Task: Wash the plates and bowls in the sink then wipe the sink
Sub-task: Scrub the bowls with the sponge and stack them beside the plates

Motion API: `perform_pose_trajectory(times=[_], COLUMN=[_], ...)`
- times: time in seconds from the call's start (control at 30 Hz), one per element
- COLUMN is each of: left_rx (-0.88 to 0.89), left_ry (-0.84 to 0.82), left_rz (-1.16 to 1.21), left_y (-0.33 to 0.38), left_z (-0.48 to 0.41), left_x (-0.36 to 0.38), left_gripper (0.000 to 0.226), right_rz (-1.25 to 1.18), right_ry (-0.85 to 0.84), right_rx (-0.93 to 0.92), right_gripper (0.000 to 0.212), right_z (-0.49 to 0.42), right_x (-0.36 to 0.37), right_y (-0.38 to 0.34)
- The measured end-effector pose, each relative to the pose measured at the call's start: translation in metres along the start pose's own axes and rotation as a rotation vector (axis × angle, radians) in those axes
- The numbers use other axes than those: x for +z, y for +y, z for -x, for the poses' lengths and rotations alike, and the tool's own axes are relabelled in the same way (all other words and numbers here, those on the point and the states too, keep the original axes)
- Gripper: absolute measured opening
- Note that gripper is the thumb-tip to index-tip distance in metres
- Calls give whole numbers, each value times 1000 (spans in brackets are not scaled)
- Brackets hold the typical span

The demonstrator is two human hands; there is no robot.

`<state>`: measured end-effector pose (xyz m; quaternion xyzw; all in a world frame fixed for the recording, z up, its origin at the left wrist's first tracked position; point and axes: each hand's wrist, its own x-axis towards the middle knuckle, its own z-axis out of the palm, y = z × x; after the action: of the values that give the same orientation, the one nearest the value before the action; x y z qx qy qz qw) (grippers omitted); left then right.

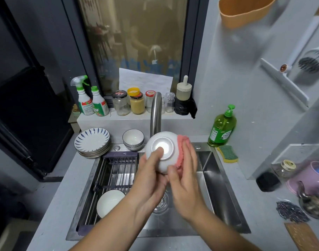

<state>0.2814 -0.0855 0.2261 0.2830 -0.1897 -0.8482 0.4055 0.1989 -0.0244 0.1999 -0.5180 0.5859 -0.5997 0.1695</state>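
Observation:
Over the steel sink, my left hand holds a white bowl with its base turned toward me, the thumb lying on the foot ring. My right hand presses a pink cloth against the bowl's right side, fingers and thumb curled round the cloth. A second white bowl lies on the drain rack in the sink's left half. A stack of blue-patterned plates and stacked bowls stand on the counter behind the sink.
The faucet rises just behind the held bowl. Green dish soap and a yellow-green sponge sit at the sink's back right. Jars and spray bottles line the window ledge. A kettle and scourer are on the right.

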Motion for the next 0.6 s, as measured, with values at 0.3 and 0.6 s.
perform_pose_trajectory(times=[0.3,0.6], left_rx=[-106,-92], left_ry=[-67,-114], left_rz=[-400,-401], left_y=[5,22], left_z=[11,-1], left_x=[-6,0], left_gripper=[57,72], right_rz=[-19,33], right_ry=[19,-131], right_rx=[25,-139], right_gripper=[45,45], right_z=[-42,-43], right_x=[-38,-47], right_y=[-2,-16])
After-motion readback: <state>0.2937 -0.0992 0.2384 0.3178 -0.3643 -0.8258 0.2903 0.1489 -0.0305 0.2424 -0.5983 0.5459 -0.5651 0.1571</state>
